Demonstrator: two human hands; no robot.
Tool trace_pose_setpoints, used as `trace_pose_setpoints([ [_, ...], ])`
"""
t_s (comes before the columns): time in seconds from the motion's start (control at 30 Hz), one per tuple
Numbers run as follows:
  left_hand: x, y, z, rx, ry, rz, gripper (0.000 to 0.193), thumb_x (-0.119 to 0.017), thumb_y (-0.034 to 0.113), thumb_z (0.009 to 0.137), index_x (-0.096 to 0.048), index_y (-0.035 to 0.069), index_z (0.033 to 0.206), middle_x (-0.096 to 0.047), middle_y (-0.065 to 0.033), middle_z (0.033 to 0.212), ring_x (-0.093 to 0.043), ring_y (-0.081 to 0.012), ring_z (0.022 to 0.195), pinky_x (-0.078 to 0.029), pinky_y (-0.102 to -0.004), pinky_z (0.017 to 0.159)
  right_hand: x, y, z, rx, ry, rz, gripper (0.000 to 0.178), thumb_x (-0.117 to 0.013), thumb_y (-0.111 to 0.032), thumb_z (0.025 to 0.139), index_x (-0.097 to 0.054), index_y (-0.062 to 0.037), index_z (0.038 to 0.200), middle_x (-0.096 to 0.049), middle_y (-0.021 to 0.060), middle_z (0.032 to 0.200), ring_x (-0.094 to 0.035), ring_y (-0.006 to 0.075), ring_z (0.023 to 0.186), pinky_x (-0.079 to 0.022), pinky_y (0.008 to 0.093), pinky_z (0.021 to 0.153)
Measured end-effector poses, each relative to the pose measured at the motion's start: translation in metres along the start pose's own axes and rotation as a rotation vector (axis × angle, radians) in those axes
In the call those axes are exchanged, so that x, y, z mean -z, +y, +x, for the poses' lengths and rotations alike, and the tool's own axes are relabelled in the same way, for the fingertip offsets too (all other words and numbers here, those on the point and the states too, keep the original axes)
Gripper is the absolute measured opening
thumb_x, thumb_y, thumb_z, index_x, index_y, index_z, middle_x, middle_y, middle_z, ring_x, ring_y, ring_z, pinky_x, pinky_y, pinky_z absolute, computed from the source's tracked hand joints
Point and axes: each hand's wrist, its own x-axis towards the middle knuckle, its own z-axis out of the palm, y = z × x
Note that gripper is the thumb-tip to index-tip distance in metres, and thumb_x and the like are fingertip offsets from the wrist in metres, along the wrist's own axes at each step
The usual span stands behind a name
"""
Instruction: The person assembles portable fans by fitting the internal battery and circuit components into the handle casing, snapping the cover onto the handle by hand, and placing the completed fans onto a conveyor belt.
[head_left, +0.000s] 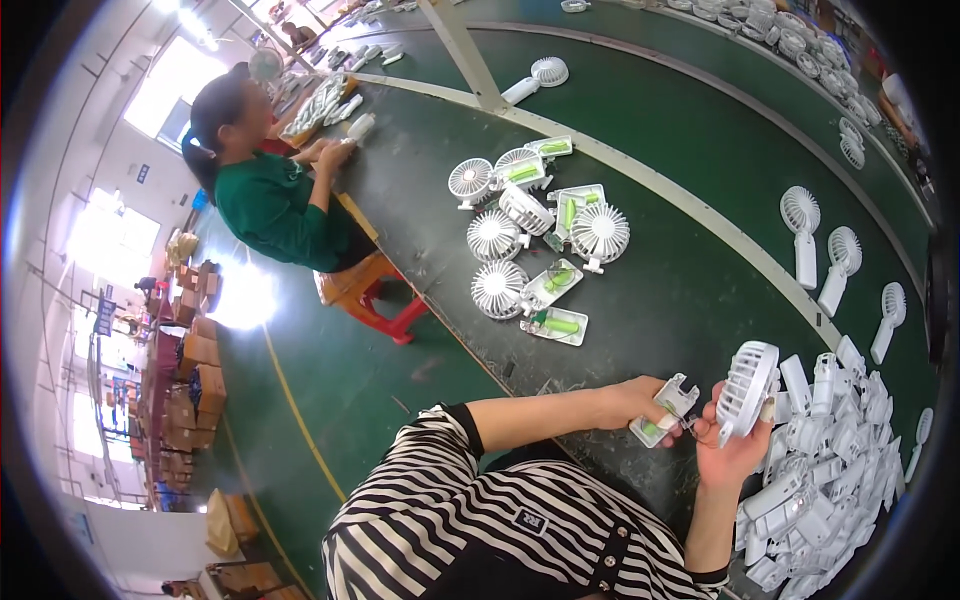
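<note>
My left hand [640,404] is closed around an open white handle half [681,397], with a green battery [652,430] showing inside it. Upright in my right hand [731,452] is a white fan head [748,388], gripped low at its round slatted cage. Thin wires appear to run between the two parts, just where my fingertips come close together. Farther up the dark table lies a group of similar white fan heads [493,236] with opened handles, several showing green batteries [556,325].
A large heap of white plastic handle shells [815,470] lies right of my right hand. Finished-looking small fans [800,210] rest on the green conveyor belt [690,130], beyond a pale rail [690,195]. A person in green [270,200] works at the table, far left, near a red stool [390,318].
</note>
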Motion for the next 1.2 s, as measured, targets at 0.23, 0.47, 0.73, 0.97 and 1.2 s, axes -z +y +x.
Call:
trace_pose_setpoints([
  [0.23, -0.002, -0.014, 0.009, -0.016, 0.154, -0.196, 0.033, -0.054, 0.031, 0.085, -0.055, 0.002, 0.1, -0.06, -0.0073, 0.087, -0.057, -0.015, 0.076, -0.048, -0.0296, 0.067, 0.002, 0.014, -0.03, -0.118, 0.083, -0.169, 0.058, -0.044, -0.044, 0.083, -0.042, 0.0011, 0.119, -0.056, 0.0203, 0.102, -0.061, 0.0348, 0.077, -0.053, 0.0433, 0.061],
  [0.47, -0.004, -0.011, 0.001, -0.236, 0.277, 0.027, 0.019, -0.055, 0.002, 0.078, -0.054, 0.003, 0.097, -0.06, -0.0059, 0.082, -0.058, -0.0144, 0.073, -0.047, -0.0289, 0.064, 0.005, 0.009, -0.019, 0.169, 0.134, -0.422, 0.053, -0.062, -0.019, 0.077, -0.04, -0.0013, 0.122, -0.05, 0.0107, 0.117, -0.049, 0.0222, 0.109, -0.039, 0.0384, 0.094],
  [0.73, -0.015, 0.002, -0.005, -0.163, 0.123, 0.135, 0.028, -0.053, 0.0, 0.078, -0.049, 0.0, 0.105, -0.06, -0.0104, 0.08, -0.059, -0.0166, 0.073, -0.05, -0.0291, 0.063, -0.002, -0.009, 0.01, 0.279, 0.077, -0.817, 0.051, -0.064, -0.015, 0.076, -0.042, 0.0002, 0.119, -0.054, 0.0078, 0.109, -0.051, 0.0152, 0.103, -0.04, 0.0307, 0.09],
  [0.97, -0.013, -0.023, -0.023, -0.249, 0.067, 0.154, 0.038, -0.062, 0.006, 0.075, -0.051, 0.001, 0.11, -0.058, -0.0073, 0.097, -0.056, -0.0135, 0.087, -0.047, -0.0295, 0.076, 0.002, 0.007, 0.002, 0.177, 0.029, -0.833, 0.049, -0.064, -0.014, 0.073, -0.046, -0.0008, 0.117, -0.056, 0.0077, 0.107, -0.053, 0.0168, 0.099, -0.041, 0.0322, 0.089],
  [1.2, -0.028, -0.026, -0.027, -0.534, 0.266, 0.489, 0.032, -0.06, 0.022, 0.079, -0.055, -0.002, 0.1, -0.062, -0.0125, 0.079, -0.059, -0.0144, 0.072, -0.046, -0.0297, 0.066, 0.022, 0.01, -0.006, 0.132, 0.084, -0.799, 0.046, -0.059, -0.014, 0.079, -0.042, 0.0015, 0.119, -0.052, 0.0072, 0.111, -0.05, 0.0156, 0.102, -0.038, 0.0294, 0.089],
])
